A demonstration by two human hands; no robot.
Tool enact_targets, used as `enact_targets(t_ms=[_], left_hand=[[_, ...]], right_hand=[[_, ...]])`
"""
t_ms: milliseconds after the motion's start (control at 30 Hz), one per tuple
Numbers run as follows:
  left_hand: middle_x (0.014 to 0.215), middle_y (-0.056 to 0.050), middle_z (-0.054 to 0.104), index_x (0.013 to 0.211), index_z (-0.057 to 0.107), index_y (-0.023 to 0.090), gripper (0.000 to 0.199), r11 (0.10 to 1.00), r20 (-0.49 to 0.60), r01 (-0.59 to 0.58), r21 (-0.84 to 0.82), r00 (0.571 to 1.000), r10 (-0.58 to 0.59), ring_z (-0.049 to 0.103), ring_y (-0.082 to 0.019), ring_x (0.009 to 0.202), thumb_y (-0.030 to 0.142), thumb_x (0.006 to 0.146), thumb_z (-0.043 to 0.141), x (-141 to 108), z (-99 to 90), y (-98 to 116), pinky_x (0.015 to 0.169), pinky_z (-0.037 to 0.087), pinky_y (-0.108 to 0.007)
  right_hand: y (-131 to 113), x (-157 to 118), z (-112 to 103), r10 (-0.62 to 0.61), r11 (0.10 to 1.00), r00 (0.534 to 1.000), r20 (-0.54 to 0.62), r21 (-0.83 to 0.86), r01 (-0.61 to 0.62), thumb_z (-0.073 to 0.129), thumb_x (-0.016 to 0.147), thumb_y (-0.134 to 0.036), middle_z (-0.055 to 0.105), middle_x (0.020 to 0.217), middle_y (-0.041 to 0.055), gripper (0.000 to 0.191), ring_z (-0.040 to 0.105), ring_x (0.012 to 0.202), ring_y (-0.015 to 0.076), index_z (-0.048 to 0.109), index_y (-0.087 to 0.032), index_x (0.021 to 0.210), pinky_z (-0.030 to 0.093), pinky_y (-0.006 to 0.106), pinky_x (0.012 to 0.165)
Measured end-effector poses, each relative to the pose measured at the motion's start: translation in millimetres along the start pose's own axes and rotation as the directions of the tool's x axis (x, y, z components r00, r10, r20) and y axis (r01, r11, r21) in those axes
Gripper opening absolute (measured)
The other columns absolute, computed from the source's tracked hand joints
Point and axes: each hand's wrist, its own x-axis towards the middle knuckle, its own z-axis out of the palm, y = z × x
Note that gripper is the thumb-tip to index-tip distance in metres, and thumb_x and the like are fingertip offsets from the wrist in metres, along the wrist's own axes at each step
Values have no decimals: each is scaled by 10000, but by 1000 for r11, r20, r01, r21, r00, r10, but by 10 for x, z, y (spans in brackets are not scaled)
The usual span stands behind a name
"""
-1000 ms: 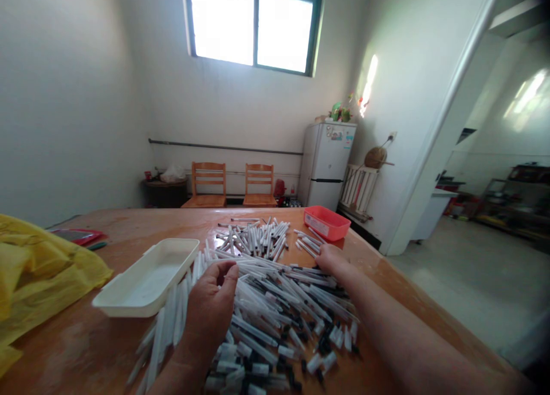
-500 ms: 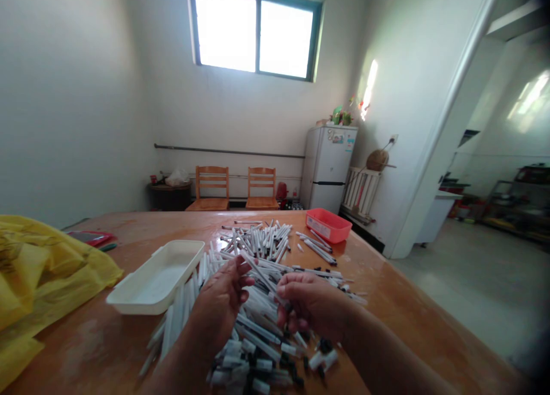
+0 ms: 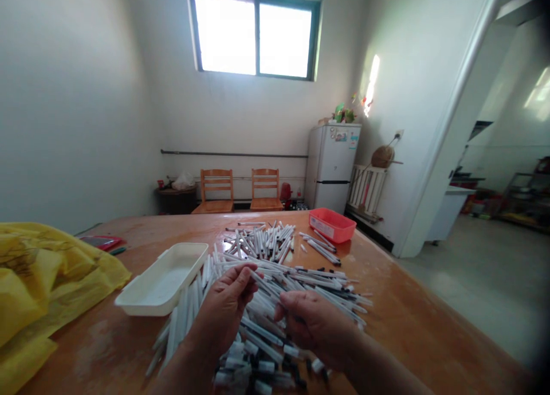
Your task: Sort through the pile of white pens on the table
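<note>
A slim white pen (image 3: 265, 283) slants between my two hands, over the middle of the pile. My left hand (image 3: 227, 295) pinches its upper end between thumb and fingertips. My right hand (image 3: 313, 320) is closed around the lower end, with the curled fingers hiding that part. Beneath both hands lies a spread of translucent pen barrels (image 3: 262, 331) and white pens. Loose clear caps with black parts (image 3: 247, 360) are heaped nearest me, partly behind my left forearm.
A cream tray (image 3: 129, 300) stands left of the pile, beside a yellow plastic bag (image 3: 55, 286). At the far right of the table (image 3: 412, 326) sits a red basket (image 3: 333, 229). Several finished-looking pens (image 3: 270, 240) lie farther back. Two chairs (image 3: 217, 188) stand beyond.
My left fingers have closed on the pen's upper end; they were looser beside it before. My right hand has shifted slightly down and right. The view has moved a little.
</note>
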Motion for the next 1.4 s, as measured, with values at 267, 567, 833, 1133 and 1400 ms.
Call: enact_targets(t_ms=[267,567,833,1133,1400], left_hand=[[802,-7,675,903,707,154,291,999,-178,16,36,984,-10,587,-81,687,352,722,821,-5,78,-51,655,460,-185],[768,-6,661,874,693,159,266,999,-201,52,14,978,-48,596,-100,663,360,742,807,-34,85,-30,580,456,-193],[951,-60,703,1119,692,186,292,998,33,11,-68,999,-9,595,-101,727,337,869,690,-68,105,70,652,485,-207],[825,-41,709,880,696,146,290,1000,-217,-5,24,976,10,585,-92,644,395,756,782,-13,84,-29,582,454,-193],[790,-38,728,894,708,156,338,981,-421,-70,180,896,141,590,-90,615,423,710,801,85,-200,113,533,417,-181]], right_hand=[[-79,-94,66,-425,426,903,-66,-895,135,446,992,-417,568,670,1,369,464,608,121,554,-180,730,257,268,575],[-66,-110,109,-430,485,899,-85,-861,151,450,982,-420,558,660,10,345,458,595,126,570,-183,761,239,273,558],[-7,-40,34,48,975,994,100,213,-69,474,956,-433,258,420,-110,326,142,380,84,624,-169,840,150,236,400],[-17,-61,125,-345,659,934,-91,-732,172,476,973,-407,494,613,-23,355,412,562,100,589,-168,736,258,242,539],[-25,-210,169,-472,229,881,-16,-968,105,443,997,-403,682,748,33,295,600,667,153,613,-205,858,271,270,598]])
